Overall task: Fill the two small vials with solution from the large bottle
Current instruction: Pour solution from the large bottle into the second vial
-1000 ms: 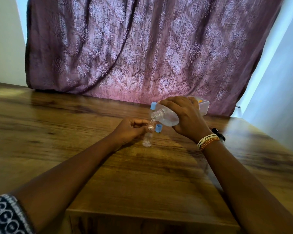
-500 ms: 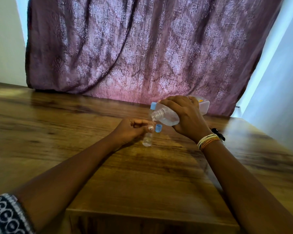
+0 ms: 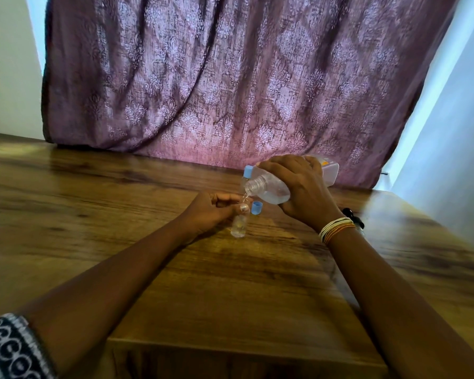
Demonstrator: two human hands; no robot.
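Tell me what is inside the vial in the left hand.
The vial holds clear liquid in its lower part, with a thin stream entering from the bottle. The left hand grips its neck and covers the top, so the exact level there cannot be seen.

My wooden tabletop runs back to a mauve patterned curtain, pale walls either side; a small dark object lies by my bangles.
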